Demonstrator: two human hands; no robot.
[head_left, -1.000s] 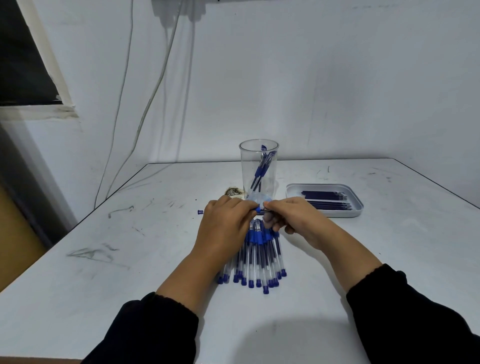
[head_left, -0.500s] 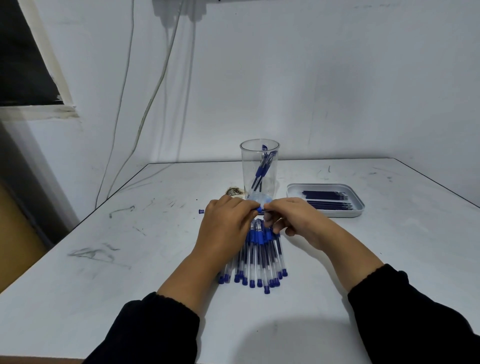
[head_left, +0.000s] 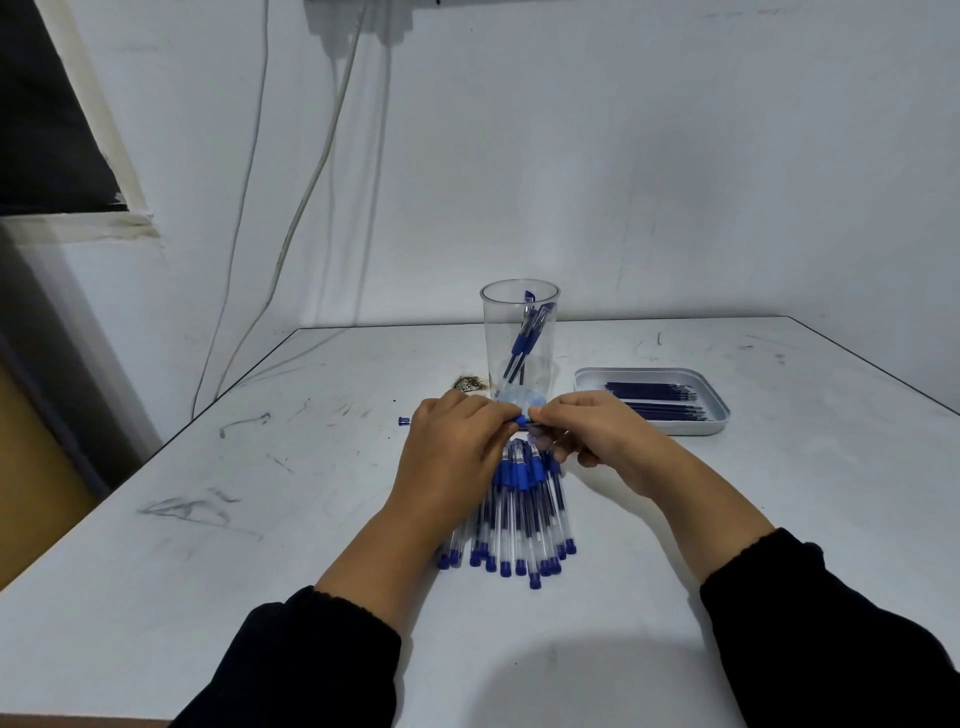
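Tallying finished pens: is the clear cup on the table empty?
No, the clear cup holds a few blue pens leaning inside it.

No text, label, brand or number is legible. Pens (head_left: 514, 514) heaped at 6 o'clock of the clear cup (head_left: 519, 332): any barrel print is too small to read. Tray (head_left: 719, 415) at 3 o'clock of the cup: nothing readable. Dark scrawls on the surface (head_left: 249, 519): strokes, not letters.

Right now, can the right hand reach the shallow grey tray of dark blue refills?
Probably yes: the shallow grey tray lies close beside the right hand, on its right, with nothing between. It and the left hand pinch a clear blue-tipped pen, though, so it must let go first.
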